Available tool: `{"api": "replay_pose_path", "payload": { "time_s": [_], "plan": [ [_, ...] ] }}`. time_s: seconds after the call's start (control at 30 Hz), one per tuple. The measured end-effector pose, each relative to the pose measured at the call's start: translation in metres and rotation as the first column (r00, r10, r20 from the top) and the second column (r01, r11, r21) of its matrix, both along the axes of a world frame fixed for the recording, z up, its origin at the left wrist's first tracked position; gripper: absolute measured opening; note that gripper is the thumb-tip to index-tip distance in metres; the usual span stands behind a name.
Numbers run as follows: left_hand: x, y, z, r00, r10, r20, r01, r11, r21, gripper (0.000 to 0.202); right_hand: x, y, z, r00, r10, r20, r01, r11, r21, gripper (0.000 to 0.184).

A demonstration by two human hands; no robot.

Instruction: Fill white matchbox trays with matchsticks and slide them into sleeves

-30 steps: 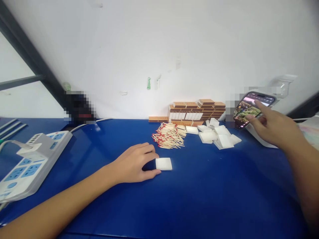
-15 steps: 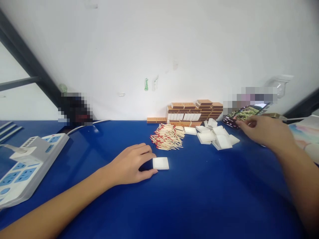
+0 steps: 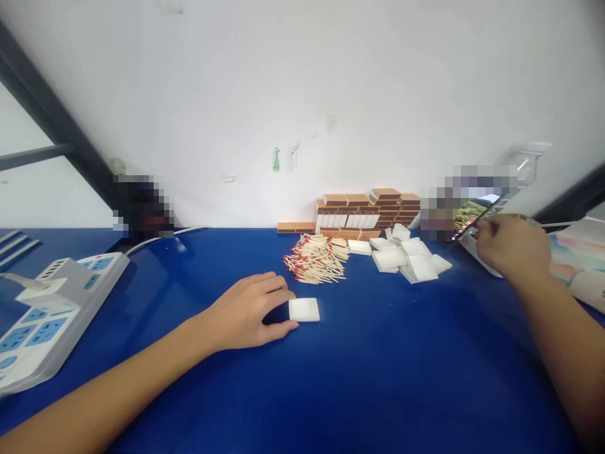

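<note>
A white matchbox tray (image 3: 305, 309) lies flat on the blue table. My left hand (image 3: 253, 310) rests at its left end, thumb and forefinger pinching the tray by its two sides. On the right, my right hand (image 3: 513, 246) is closed with curled fingers beside the lower edge of a lit phone (image 3: 472, 215). Whether anything is between those fingertips is hidden. A loose heap of red-tipped matches (image 3: 316, 260) lies beyond the pinched tray. Several more white trays (image 3: 418, 258) are piled to the right of the matches.
Brown matchboxes (image 3: 378, 208) are stacked against the white wall (image 3: 227, 94). A white power strip (image 3: 51, 334) with a plugged-in adapter lies at left on the blue table (image 3: 331, 391). A white stand (image 3: 479, 252) shows below the phone, beside a colourful printed item (image 3: 574, 252).
My right hand has drawn back slightly to the right across the phone's edge, and its fingers have curled in. My left hand and its tray stay in place.
</note>
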State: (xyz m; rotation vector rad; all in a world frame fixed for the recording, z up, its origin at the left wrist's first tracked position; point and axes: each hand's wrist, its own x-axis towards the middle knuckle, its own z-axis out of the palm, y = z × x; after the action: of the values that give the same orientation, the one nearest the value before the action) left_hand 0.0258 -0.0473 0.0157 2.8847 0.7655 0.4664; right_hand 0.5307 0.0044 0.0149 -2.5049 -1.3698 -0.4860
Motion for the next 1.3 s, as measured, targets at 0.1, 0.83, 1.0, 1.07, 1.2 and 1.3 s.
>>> {"api": "replay_pose_path", "payload": {
  "time_s": [0.1, 0.83, 1.0, 1.07, 1.2, 1.3],
  "plan": [
    [0.001, 0.001, 0.000, 1.000, -0.001, -0.001, 0.001, 1.000, -0.001, 0.032, 0.003, 0.002, -0.002, 1.000, -0.010, -0.002, 0.010, 0.999, 0.039, 0.050],
    [0.001, 0.000, 0.001, 1.000, -0.005, -0.007, 0.005, 1.000, -0.002, 0.031, -0.014, 0.003, 0.004, 0.883, 0.085, -0.461, -0.010, 0.987, 0.163, 0.021],
    [0.001, 0.000, 0.001, 1.000, 0.001, -0.017, -0.001, 1.000, -0.004, 0.031, -0.013, 0.004, 0.004, 0.877, 0.095, -0.472, -0.018, 0.986, 0.166, 0.016],
    [0.000, 0.000, 0.001, 1.000, 0.002, -0.020, -0.002, 1.000, -0.008, 0.031, -0.012, 0.005, 0.003, 0.877, 0.093, -0.472, -0.017, 0.987, 0.162, 0.015],
    [0.000, -0.001, 0.002, 1.000, 0.005, -0.022, -0.005, 1.000, -0.009, 0.031, -0.011, 0.006, 0.002, 0.873, 0.090, -0.479, -0.018, 0.988, 0.153, 0.013],
    [0.000, -0.001, 0.002, 1.000, 0.004, -0.022, -0.004, 1.000, -0.003, 0.032, -0.010, 0.007, 0.002, 0.868, 0.089, -0.489, -0.018, 0.989, 0.146, 0.012]
  ]
}}
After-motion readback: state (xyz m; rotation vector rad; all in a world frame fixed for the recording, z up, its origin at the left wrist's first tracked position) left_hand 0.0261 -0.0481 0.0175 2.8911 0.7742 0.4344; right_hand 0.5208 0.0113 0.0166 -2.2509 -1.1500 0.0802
